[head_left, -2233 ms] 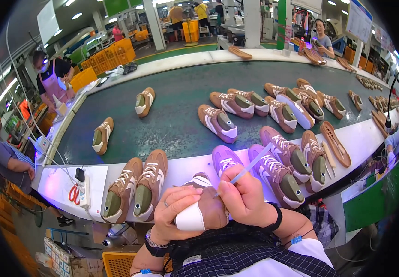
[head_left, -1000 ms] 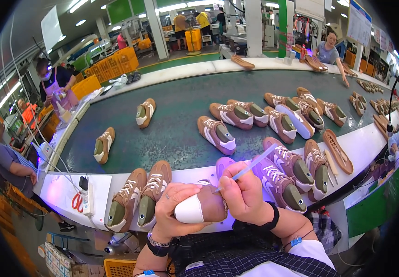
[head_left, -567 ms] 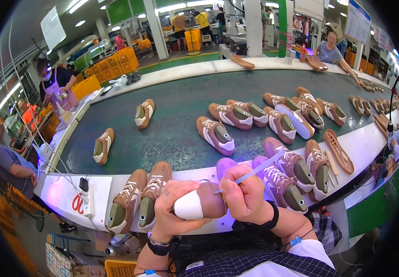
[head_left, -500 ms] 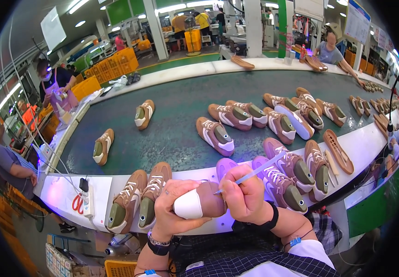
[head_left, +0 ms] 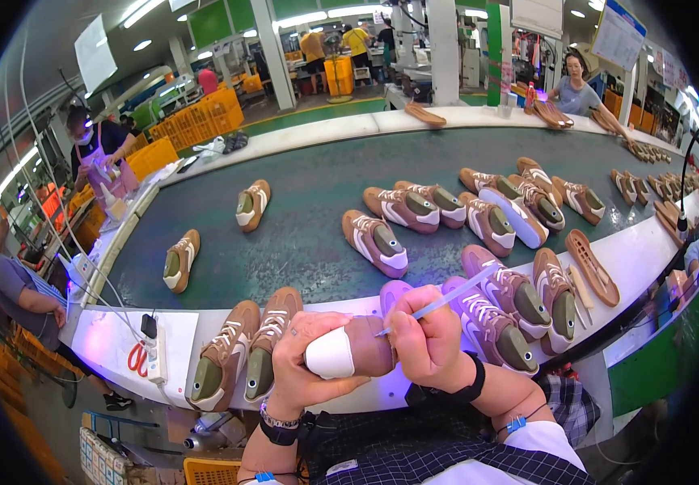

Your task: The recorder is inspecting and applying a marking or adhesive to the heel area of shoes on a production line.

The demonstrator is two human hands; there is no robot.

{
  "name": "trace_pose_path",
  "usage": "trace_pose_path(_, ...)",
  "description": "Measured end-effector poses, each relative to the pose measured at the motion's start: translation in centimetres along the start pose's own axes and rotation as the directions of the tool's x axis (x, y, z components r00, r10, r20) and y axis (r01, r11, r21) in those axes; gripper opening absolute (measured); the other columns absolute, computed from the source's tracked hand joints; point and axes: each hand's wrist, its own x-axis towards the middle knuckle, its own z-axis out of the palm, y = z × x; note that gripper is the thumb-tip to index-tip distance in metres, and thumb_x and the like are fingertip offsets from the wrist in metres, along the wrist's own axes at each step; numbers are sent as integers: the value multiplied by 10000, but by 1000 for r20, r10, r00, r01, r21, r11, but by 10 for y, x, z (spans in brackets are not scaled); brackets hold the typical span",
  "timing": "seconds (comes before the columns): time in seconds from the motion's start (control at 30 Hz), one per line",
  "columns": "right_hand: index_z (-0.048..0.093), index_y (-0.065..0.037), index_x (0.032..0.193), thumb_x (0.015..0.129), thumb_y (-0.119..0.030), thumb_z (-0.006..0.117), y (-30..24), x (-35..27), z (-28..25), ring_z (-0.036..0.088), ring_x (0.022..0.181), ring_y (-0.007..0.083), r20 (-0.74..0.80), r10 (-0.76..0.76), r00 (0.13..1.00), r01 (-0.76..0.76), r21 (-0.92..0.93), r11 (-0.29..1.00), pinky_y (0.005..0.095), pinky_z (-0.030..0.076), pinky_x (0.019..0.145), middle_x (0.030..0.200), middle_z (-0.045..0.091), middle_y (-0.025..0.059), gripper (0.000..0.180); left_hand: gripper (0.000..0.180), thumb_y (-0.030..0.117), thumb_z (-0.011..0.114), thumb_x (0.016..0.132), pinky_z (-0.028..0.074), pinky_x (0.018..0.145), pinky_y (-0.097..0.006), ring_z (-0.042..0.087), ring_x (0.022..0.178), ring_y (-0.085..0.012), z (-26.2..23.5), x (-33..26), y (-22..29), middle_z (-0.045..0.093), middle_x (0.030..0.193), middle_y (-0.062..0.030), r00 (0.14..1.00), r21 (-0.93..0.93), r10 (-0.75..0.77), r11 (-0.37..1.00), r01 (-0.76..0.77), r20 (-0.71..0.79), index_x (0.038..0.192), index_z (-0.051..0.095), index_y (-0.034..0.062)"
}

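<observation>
My left hand [head_left: 294, 364] is wrapped round a brown shoe [head_left: 372, 347], its white heel patch turned toward me. A thin, pale, translucent pen-like stick [head_left: 464, 288] is pinched in my right hand [head_left: 426, 343]. Its tip meets or nearly meets the brown surface of the shoe; exact contact is hard to tell. Left of my left hand stand two brown shoes [head_left: 272, 335] with green lasts inside. Just past my right hand, more laced shoes [head_left: 491, 327] stand on the white ledge, tinted violet by light.
A dark green conveyor belt [head_left: 301, 242] carries several brown shoes. On the white ledge [head_left: 183, 323] lie red-handled scissors [head_left: 137, 358] beside a power strip [head_left: 156, 356]. A brown sole [head_left: 592, 267] rests at the right. Co-workers stand at the left and the far right.
My hands, the shoe and the stick keep almost the same pose. The far-right person has raised their head. The view has tilted slightly.
</observation>
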Motion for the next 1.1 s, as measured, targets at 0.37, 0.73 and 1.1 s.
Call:
trace_pose_path(0.37, 566, 5, 910, 913, -50, 568, 5, 1, -3, 563, 622, 129, -59, 30, 998, -29, 32, 999, 271, 456, 557, 792, 579, 79, 55, 627, 161, 911, 532, 479, 896, -359, 621, 1008, -239, 6, 6, -8, 674, 1071, -115, 999, -67, -44, 997, 43, -12, 1082, 656, 4)
trace_pose_path(0.73, 469, 5, 937, 958, -67, 460, 11, 10, -4, 450, 520, 31, -21, -119, 993, 119, 0, 993, 201, 377, 458, 685, 540, 26, 75, 638, 177, 918, 536, 476, 902, -352, 619, 1017, -225, 5, 16, -7, 677, 1080, -109, 997, -81, -80, 993, 80, 8, 1090, 649, 9)
trace_pose_path(1.1, 530, -7, 906, 907, -39, 544, 16, 5, -6, 525, 580, 141, -83, -122, 989, 119, -45, 992, 274, 430, 522, 745, 565, 64, 35, 641, 181, 917, 541, 474, 908, -353, 612, 1031, -226, 8, 22, -9, 678, 1095, -101, 994, -100, -112, 988, 113, 17, 1095, 640, 12)
